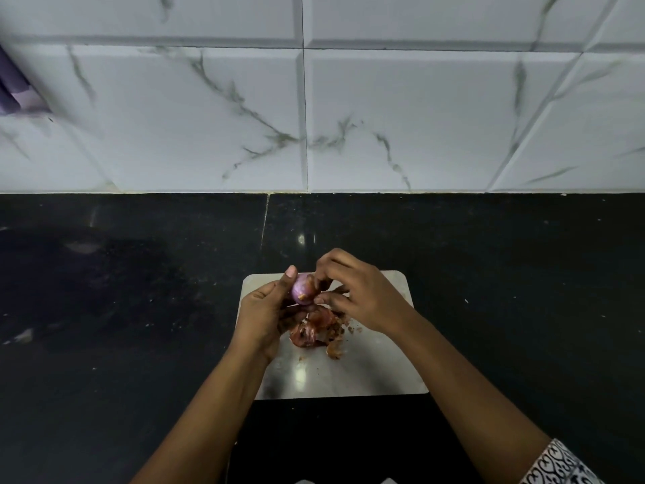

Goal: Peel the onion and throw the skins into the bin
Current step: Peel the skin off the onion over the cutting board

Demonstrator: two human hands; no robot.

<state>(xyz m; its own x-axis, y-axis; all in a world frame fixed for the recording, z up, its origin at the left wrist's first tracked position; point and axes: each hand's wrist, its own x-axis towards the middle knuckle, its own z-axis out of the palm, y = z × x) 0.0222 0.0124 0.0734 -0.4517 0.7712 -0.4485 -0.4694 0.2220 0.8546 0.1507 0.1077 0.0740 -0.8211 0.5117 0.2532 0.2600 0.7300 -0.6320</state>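
A small purple onion [301, 290], mostly bare of skin, is held above the far part of a pale cutting board [377, 372]. My left hand [262, 312] grips it from the left, thumb up over its top. My right hand [356, 291] pinches at the onion's right side with curled fingertips, where a bit of brown skin clings. A heap of reddish-brown onion skins [316, 330] lies on the board just below both hands. No bin is in view.
The board lies on a black stone counter [139, 291] that runs left and right. A white marble-tiled wall [314, 117] stands behind it. A purple object [14, 89] juts in at the upper left edge.
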